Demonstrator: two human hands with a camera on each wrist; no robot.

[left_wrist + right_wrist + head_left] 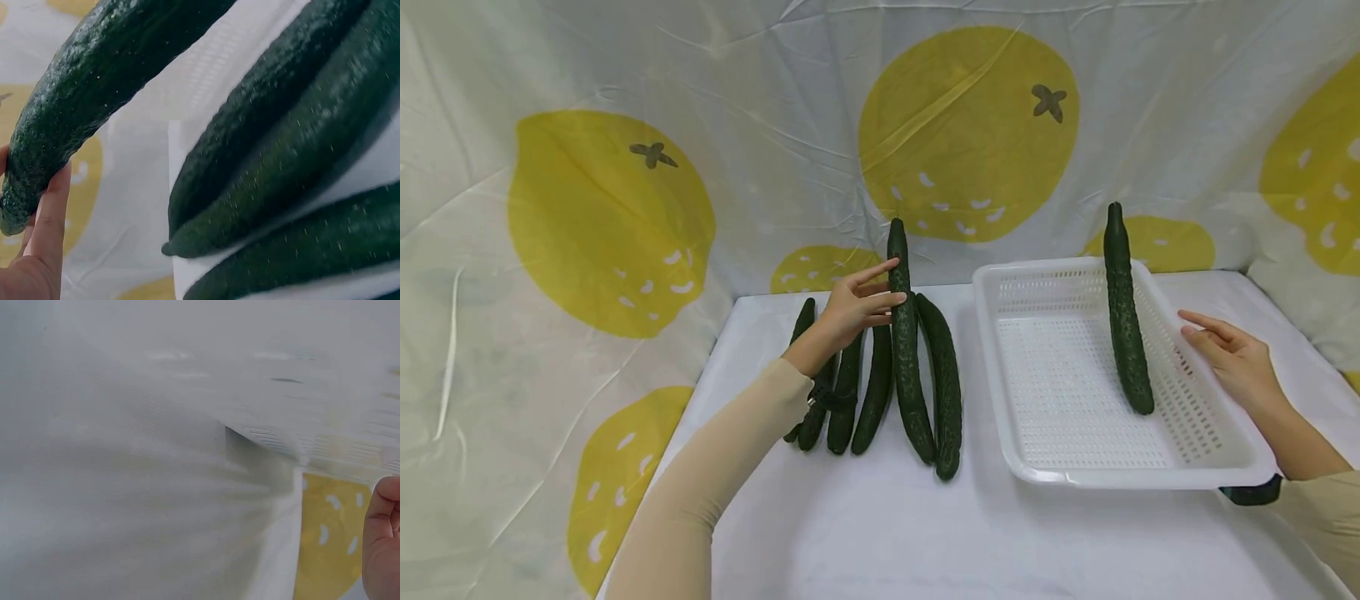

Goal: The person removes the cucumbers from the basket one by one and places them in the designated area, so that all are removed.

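My left hand (861,302) holds a long dark green cucumber (912,383) near its upper end, the thumb on one side and the fingers on the other. In the left wrist view the held cucumber (112,81) is raised apart from the others. Several more cucumbers (874,400) lie side by side on the table, partly hidden behind my left wrist. A white perforated basket (992,375) stands to the right, with one cucumber (1125,325) along its right side. Beside the basket's right rim is my right hand (1232,358), its fingers loosely extended; whether it touches the rim is unclear.
A white cloth covers the table (865,533). Behind it hangs a pale curtain (775,167) printed with yellow lemons. In the right wrist view, the basket's slotted side (337,447) fills the upper right.
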